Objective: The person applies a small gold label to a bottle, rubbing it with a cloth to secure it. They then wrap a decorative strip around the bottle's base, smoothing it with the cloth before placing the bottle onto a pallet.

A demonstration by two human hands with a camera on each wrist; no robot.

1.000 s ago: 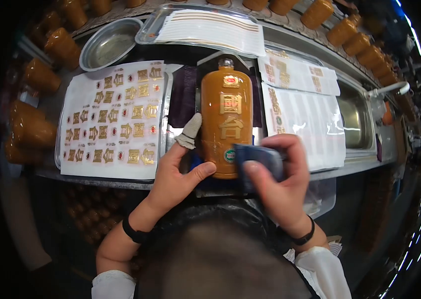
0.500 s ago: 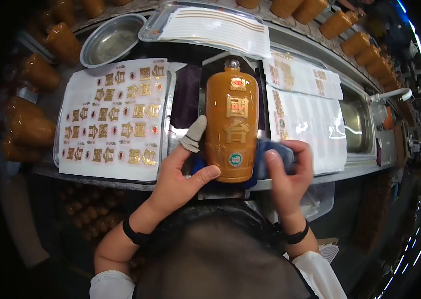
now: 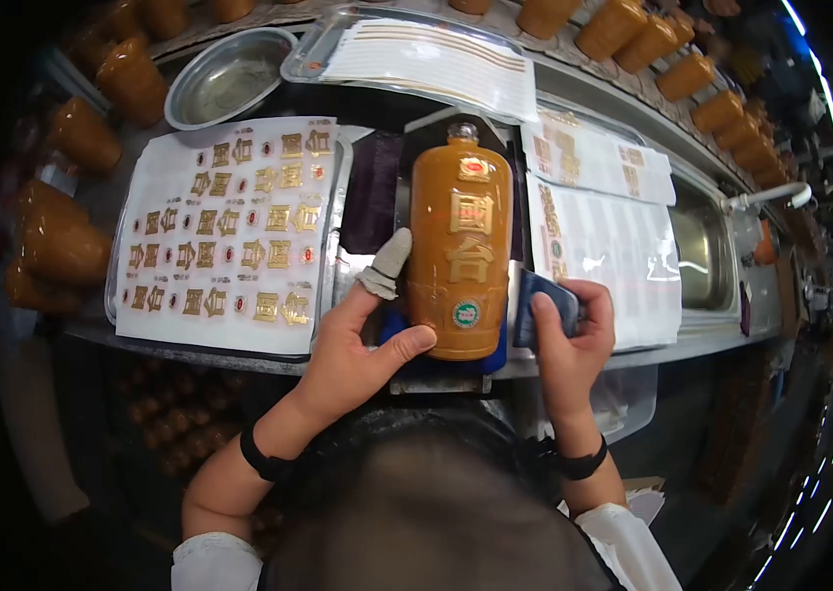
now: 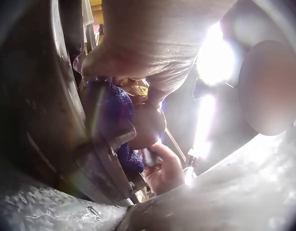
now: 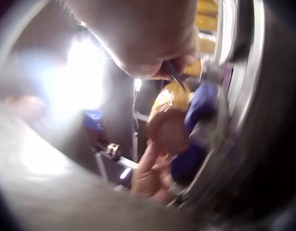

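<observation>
An amber bottle (image 3: 460,256) with gold characters, a red label and a round green label lies face up on a blue cloth (image 3: 495,362), its neck away from the body. My left hand (image 3: 349,360) holds its lower left side, thumb at the front edge and the index finger in a pale finger cover (image 3: 389,264). Just right of the bottle, my right hand (image 3: 574,350) pinches a folded dark blue cloth (image 3: 544,307), apart from the glass. The bottle's round base shows in the left wrist view (image 4: 147,126) and, blurred, in the right wrist view (image 5: 169,132).
On the left lies a sheet of gold characters (image 3: 219,236). White sheets (image 3: 608,256) lie at right, beside a sink (image 3: 707,256) with a tap (image 3: 771,197). Behind are a metal bowl (image 3: 224,84) and a tray of strips (image 3: 426,59). More amber bottles (image 3: 62,246) surround the worktop.
My right hand has drawn the dark cloth off the bottle's lower front to its right side, uncovering the green label fully. My left hand keeps its hold on the bottle.
</observation>
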